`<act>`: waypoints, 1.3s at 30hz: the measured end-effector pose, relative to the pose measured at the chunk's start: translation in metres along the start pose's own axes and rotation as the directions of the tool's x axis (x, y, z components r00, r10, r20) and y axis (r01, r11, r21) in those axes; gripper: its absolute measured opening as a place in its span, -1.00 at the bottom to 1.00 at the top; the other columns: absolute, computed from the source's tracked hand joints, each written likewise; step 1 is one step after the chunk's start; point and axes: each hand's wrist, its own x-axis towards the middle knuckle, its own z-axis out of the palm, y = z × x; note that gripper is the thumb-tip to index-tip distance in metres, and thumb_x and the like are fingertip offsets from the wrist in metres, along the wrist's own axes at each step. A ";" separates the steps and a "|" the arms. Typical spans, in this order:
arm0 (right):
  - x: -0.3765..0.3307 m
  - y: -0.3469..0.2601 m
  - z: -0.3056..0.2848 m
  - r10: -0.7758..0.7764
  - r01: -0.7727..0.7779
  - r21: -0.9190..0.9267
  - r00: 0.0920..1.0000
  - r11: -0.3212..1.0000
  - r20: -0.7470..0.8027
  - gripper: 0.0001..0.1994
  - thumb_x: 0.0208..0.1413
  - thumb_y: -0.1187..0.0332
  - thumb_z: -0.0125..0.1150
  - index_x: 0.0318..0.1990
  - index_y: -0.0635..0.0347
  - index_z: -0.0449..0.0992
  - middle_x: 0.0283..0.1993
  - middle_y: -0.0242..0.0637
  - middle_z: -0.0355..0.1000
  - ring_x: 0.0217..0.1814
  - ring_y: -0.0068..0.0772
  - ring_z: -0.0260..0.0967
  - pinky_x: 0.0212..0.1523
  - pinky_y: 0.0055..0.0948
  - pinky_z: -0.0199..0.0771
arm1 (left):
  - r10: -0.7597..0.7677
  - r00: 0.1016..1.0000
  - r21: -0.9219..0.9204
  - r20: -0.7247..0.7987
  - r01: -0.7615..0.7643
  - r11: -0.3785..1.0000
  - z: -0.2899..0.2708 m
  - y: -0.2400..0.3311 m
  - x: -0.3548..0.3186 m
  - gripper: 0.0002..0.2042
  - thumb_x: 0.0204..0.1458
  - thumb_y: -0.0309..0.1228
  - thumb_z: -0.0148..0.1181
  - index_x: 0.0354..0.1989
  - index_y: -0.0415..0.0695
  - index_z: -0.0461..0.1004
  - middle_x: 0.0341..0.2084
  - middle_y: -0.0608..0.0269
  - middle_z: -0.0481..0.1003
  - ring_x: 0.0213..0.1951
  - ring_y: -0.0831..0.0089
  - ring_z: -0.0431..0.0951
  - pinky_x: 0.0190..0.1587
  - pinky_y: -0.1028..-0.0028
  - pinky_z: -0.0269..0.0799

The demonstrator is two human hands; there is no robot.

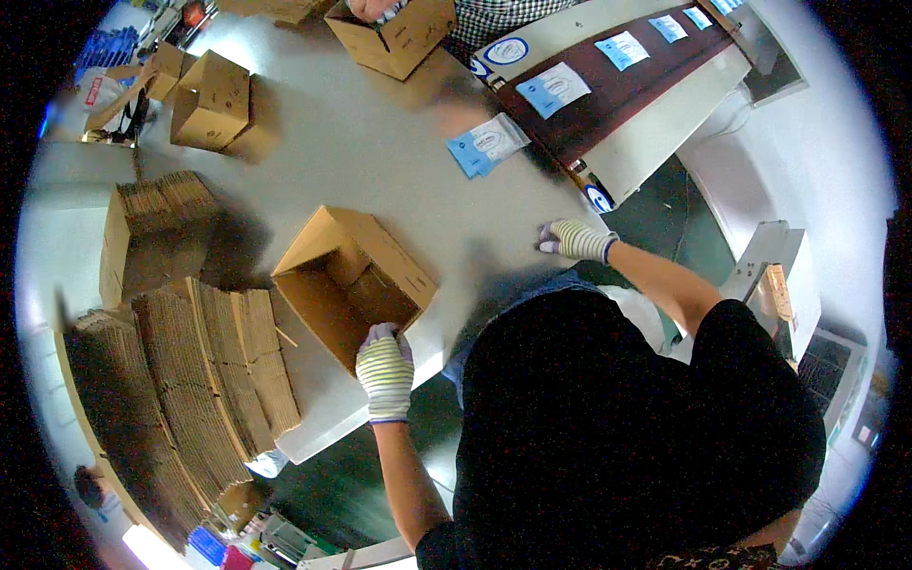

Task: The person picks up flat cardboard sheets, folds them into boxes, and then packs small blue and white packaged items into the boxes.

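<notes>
An open cardboard box (pixel 404 266) stands on the grey table, its inside facing up and toward me. My left hand (pixel 385 370), in a striped knit glove, is closed on the box's near rim, its fingertips over the edge. My right hand (pixel 577 239), gloved the same way, is over the table's near edge, to the right of the box. Its fingers are slightly bent and apart, with nothing visible in them. Beyond it, blue-and-white packets (pixel 487 144) lie overlapping on the table at the conveyor's end.
A conveyor (pixel 608 109) with a dark red belt carries several packets in a row. Flattened cardboard boxes (pixel 180 380) are stacked at the left. Another open box (pixel 214 100) stands at the far left. Across the table, a person in a checkered sleeve (pixel 503 21) reaches into a box (pixel 404 43).
</notes>
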 end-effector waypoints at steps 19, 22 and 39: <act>0.022 -0.013 0.011 0.080 -0.080 -0.033 0.997 0.996 -0.025 -0.70 -0.03 0.11 0.14 -0.32 0.16 0.49 -0.32 -0.08 0.47 -0.21 -0.02 0.39 -0.16 -0.23 0.35 | 0.153 0.966 0.008 0.208 -0.158 0.987 -0.012 -0.027 0.014 -0.75 0.04 -0.26 -0.03 -0.17 -0.07 0.44 -0.36 0.10 0.49 -0.42 0.15 0.50 -0.35 0.23 0.42; 0.029 -0.015 0.009 0.109 -0.105 -0.104 0.994 0.989 0.031 -0.72 -0.03 0.12 0.14 -0.32 0.15 0.50 -0.32 -0.11 0.47 -0.21 -0.06 0.40 -0.15 -0.24 0.35 | 0.132 0.972 -0.051 0.194 -0.124 0.991 -0.017 -0.022 0.018 -0.75 0.04 -0.23 -0.02 -0.22 -0.11 0.46 -0.35 0.11 0.50 -0.41 0.15 0.51 -0.33 0.26 0.43; 0.137 -0.087 -0.141 -0.374 0.269 -0.424 0.909 0.865 -0.186 -0.73 -0.14 0.22 0.13 -0.29 0.16 0.51 -0.34 0.00 0.46 -0.26 0.01 0.42 -0.25 -0.15 0.43 | 0.041 0.991 -0.105 0.125 -0.028 0.994 -0.018 -0.028 0.016 -0.68 0.00 -0.18 0.04 -0.28 -0.21 0.48 -0.32 -0.04 0.50 -0.33 0.09 0.51 -0.22 0.24 0.42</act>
